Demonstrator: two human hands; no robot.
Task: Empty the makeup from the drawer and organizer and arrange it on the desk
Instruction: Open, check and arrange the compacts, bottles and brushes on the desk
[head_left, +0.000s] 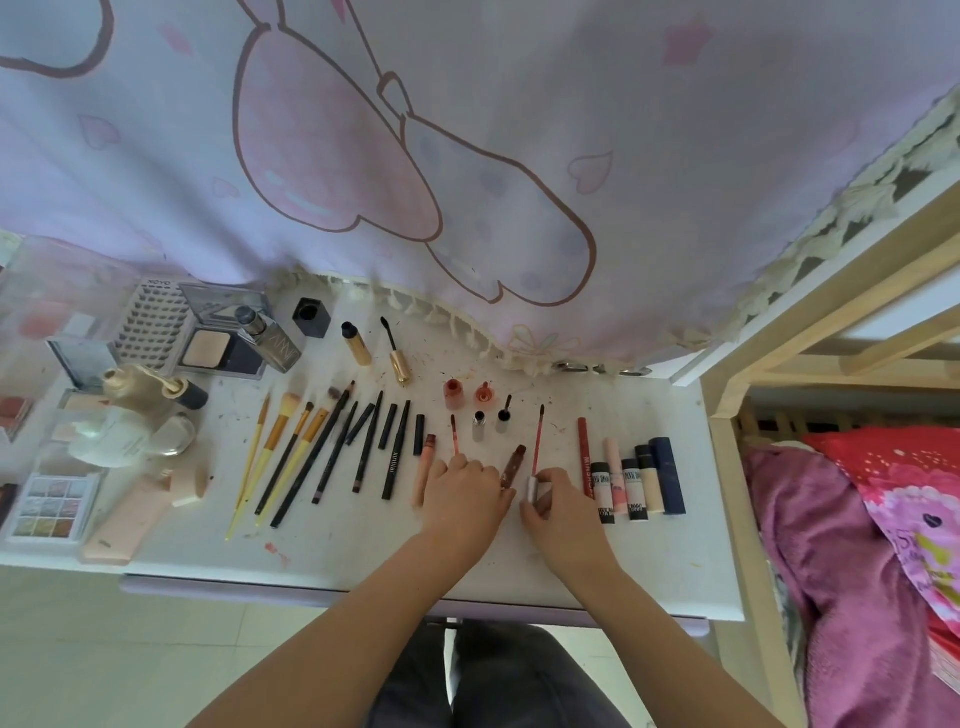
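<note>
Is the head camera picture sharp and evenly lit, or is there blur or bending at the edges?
Head view: soft daylight, no hard shadows; the desk and brushes are fairly sharp; wide-angle bending curves the bed frame; the curtain looks soft.

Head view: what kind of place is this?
Probably a bedroom or dorm corner used as a vanity: a white desk covered with rows of makeup brushes, a cartoon-print curtain hanging behind it, and a bed with a pink blanket alongside.
</note>
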